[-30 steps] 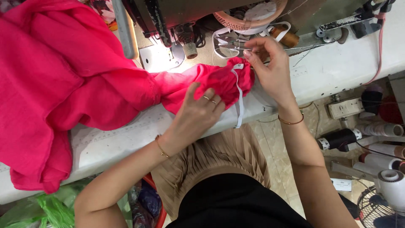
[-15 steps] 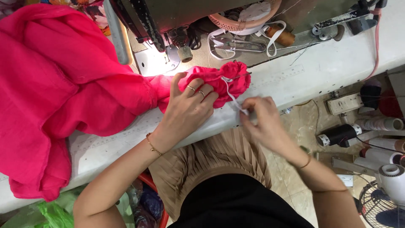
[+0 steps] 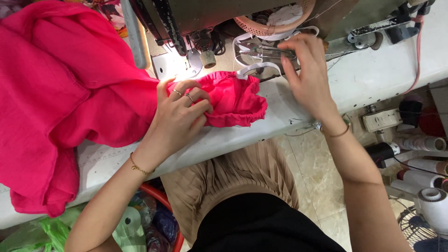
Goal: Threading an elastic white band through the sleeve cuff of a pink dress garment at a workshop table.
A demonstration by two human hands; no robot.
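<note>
1. Pink fabric (image 3: 60,88), one large piece, heaped over the left half of the white bench (image 3: 387,74); its gathered end (image 3: 233,98) lies at centre, just near the sewing machine (image 3: 200,18).
2. Left hand (image 3: 179,114): palm down, wrist bent, fingers (image 3: 196,105) curled and pressing the gathered end onto the bench. Two rings, one bracelet.
3. Right hand (image 3: 308,74): reached to the far side, fingers loosely bent and partly spread, fingertips at a pair of scissors (image 3: 266,50); whether they grip it cannot be told. One bracelet.
4. White elastic strip (image 3: 254,70), one, looping from the gathered end toward the scissors.
5. Thread spools (image 3: 422,144), at least three, white or pale, low on the right.
</note>
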